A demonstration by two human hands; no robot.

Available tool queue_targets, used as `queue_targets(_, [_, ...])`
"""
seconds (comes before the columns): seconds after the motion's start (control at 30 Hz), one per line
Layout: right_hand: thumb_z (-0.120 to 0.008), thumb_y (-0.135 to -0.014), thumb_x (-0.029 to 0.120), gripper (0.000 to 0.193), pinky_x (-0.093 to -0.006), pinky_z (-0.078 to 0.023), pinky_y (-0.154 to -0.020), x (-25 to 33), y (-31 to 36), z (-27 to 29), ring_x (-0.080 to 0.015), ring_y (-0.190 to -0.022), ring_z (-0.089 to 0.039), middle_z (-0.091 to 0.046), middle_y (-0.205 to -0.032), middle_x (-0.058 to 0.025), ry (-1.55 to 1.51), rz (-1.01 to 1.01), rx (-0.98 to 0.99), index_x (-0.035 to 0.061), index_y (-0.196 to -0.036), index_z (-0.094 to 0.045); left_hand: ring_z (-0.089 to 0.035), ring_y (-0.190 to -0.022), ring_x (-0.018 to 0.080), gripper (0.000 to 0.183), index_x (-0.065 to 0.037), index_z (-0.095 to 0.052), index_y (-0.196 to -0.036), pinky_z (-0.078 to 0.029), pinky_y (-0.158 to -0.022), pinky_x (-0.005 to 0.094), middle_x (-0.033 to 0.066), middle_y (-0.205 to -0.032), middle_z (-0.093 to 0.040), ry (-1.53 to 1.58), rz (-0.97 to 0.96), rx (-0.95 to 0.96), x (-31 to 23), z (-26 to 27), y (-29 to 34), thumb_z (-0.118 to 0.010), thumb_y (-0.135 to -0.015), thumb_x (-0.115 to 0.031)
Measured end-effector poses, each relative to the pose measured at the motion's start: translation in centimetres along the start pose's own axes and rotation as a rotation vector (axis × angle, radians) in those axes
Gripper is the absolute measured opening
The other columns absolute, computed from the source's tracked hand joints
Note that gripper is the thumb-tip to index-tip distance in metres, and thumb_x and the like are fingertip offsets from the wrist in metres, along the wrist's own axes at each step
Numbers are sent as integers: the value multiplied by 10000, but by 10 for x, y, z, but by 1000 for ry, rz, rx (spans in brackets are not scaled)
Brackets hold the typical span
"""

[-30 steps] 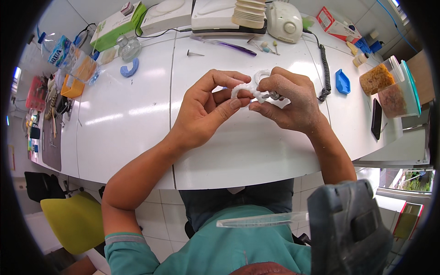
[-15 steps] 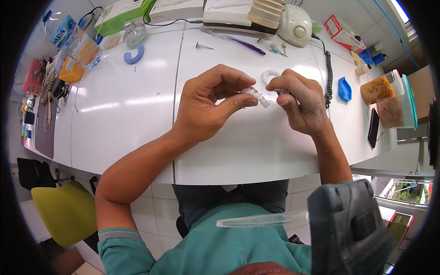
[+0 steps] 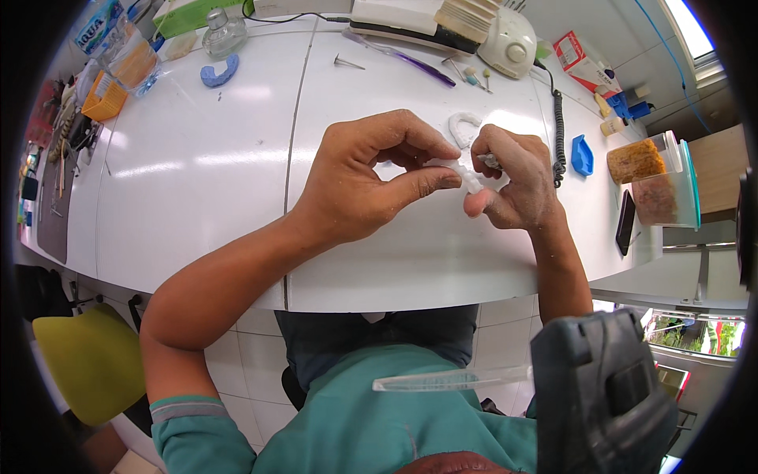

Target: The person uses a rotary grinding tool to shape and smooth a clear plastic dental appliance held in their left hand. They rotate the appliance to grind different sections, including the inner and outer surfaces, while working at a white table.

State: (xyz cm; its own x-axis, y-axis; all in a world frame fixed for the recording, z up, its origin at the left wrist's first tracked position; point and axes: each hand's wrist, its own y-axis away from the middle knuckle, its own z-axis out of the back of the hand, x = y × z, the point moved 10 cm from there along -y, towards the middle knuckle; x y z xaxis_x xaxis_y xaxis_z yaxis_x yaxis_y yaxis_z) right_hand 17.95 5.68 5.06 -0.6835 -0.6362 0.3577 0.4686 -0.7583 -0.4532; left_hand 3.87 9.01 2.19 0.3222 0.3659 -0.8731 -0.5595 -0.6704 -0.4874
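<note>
Between the thumb and fingers of my left hand is a white, tooth-shaped dental piece, its end sticking out toward the right. My right hand, dusted with white powder, is curled round a small grey metal-looking tool; most of it is hidden by the fingers. The right thumb is stretched out at the free end of the dental piece and seems to touch it. Just behind the hands, a white horseshoe-shaped dental arch lies on the white table.
A control box with a coiled black cord stands at the back right. Around lie a purple-handled tool, small burs, a blue arch, a glass bottle, a blue tray, a phone and food tubs.
My right thumb has swung out and down to the end of the dental piece. Both hands are closer together, and the whole view has shifted slightly.
</note>
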Motion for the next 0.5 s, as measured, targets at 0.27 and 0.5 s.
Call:
queue_targets(0.27, [-717, -615, 890, 827, -289, -411, -461, 2, 0, -2, -186, -487, -537, -512, -581, -27, -76, 62, 23, 92, -742, -538, -730, -1007, 185, 196, 21, -736, -1045, -630, -900, 327, 118, -1044, -735, 9, 3, 25, -2, -5, 1, -765, -870, 106])
queue_targets(0.5, [-694, -613, 914, 849, -288, -389, -456, 2, 0, -6, -182, -478, -509, -483, -570, -27, -95, 99, 62, 85, -725, -543, -745, -972, 201, 191, 11, -733, -1021, -637, -917, 337, 114, -1017, -730, 43, -1, 31, 1, -5, 0, -755, -868, 123])
